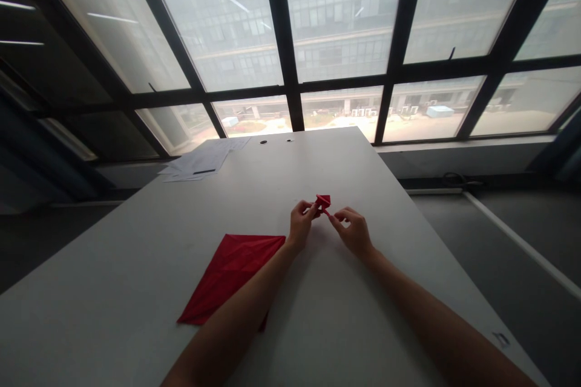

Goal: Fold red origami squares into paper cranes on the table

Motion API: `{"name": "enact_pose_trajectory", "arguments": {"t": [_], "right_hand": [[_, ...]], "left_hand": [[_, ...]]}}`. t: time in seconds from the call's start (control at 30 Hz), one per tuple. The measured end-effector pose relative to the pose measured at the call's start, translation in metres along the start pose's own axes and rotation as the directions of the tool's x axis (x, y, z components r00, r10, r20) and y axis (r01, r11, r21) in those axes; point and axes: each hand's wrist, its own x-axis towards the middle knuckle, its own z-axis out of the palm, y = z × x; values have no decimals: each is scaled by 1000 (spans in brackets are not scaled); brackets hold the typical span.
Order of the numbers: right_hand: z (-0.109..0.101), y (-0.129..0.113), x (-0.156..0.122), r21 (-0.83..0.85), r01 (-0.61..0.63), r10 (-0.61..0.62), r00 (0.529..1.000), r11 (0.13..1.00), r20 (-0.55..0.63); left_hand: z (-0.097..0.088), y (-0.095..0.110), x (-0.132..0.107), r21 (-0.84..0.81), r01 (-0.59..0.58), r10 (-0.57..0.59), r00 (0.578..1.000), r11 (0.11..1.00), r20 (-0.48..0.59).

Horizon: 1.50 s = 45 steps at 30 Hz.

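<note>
A small red folded piece [324, 200], which looks like folded paper or cloth, is held up over the white table. My left hand [301, 221] pinches it from the left side with closed fingers. The thumb and forefinger of my right hand [353, 230] are closed on a thin strip at its lower right. To the left, a larger red creased sheet [236, 263] lies flat on the table, partly covered by my left forearm. What the folded piece is exactly is too small to tell.
The white table [149, 266] stretches toward large dark-framed windows. Several loose papers [200, 160] lie at its far left with a dark pen [204, 172] on top. Two small holes are near the far edge. A cable [460, 179] lies beyond the right edge.
</note>
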Motion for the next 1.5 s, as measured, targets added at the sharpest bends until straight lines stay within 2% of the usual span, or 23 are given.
{"name": "enact_pose_trajectory", "arguments": {"t": [0.1, 0.2, 0.4, 0.5, 0.57, 0.73, 0.87, 0.97, 1.03, 1.13, 1.2, 1.27, 1.4, 1.5], "right_hand": [[1, -6, -2, -134, 57, -50, 997, 989, 59], [3, -7, -3, -130, 60, -52, 997, 990, 62], [9, 3, 0, 139, -104, 101, 994, 985, 33], [7, 3, 3, 268, -173, 199, 977, 948, -72], [5, 3, 5, 335, -168, 223, 966, 927, -132], [4, 6, 9, 524, -226, 324, 941, 821, -103], [6, 9, 8, 548, -252, 366, 924, 798, -108], [7, 9, 7, 552, -254, 378, 918, 794, -122], [8, 7, 7, 574, -251, 389, 912, 779, -128], [7, 5, 6, 650, -246, 422, 898, 719, -127], [7, 2, 5, 681, -241, 428, 896, 692, -117], [7, -1, 4, 674, -237, 410, 906, 699, -106], [6, -7, 0, 633, -212, 337, 938, 744, -82], [6, -10, -1, 584, -160, 269, 958, 796, -104]], "left_hand": [[4, 3, -3, 17, -7, 7, 1000, 1000, 26], [9, 4, -7, 41, -2, -2, 996, 999, 92], [10, 5, -10, 119, -6, -17, 982, 993, 186], [10, 7, -11, 155, -17, -18, 976, 988, 217], [11, 7, -12, 178, -24, -23, 967, 984, 255], [14, 5, -14, 226, -60, -15, 948, 972, 317], [17, 2, -17, 263, -89, 8, 956, 961, 292], [19, 4, -19, 319, -192, 121, 966, 928, 229], [20, 7, -20, 371, -289, 204, 946, 882, 253], [20, 10, -20, 403, -365, 249, 917, 840, 311], [19, 12, -19, 410, -366, 255, 919, 835, 302], [18, 12, -19, 426, -361, 253, 923, 830, 290], [18, 12, -20, 473, -355, 258, 931, 806, 257], [18, 12, -20, 462, -307, 223, 948, 832, 227]]}}
